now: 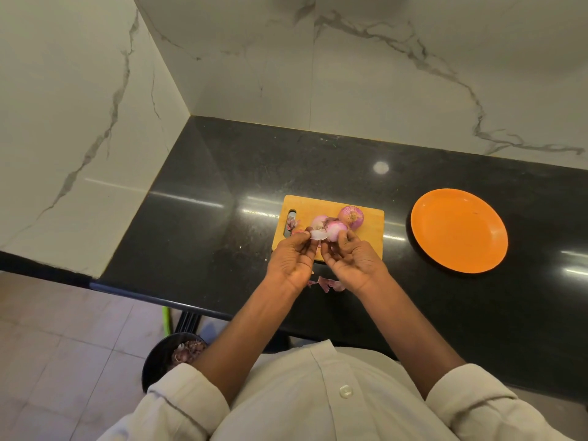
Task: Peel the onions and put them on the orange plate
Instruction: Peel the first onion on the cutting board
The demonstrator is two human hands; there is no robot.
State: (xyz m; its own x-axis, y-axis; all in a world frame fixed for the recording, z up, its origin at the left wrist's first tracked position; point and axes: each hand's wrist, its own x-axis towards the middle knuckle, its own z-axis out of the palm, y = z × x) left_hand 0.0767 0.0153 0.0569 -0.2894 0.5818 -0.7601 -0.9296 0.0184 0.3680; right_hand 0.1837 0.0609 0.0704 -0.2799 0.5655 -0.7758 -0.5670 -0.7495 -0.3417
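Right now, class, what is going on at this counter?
A person is peeling an onion over the wooden cutting board. The right hand holds it while the left hand pinches a pale strip of skin coming away. Two more onions lie on the board. The orange plate holds nothing.

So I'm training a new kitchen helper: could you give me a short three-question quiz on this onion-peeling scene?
1. True or false: the orange plate already holds an onion.
2. Which hand grips the half-peeled onion: A left hand, B right hand?
3. What do the left hand's fingers pinch?

Key: 1 false, the plate holds nothing. 2 B. 3 A pale strip of onion skin above the wooden cutting board.
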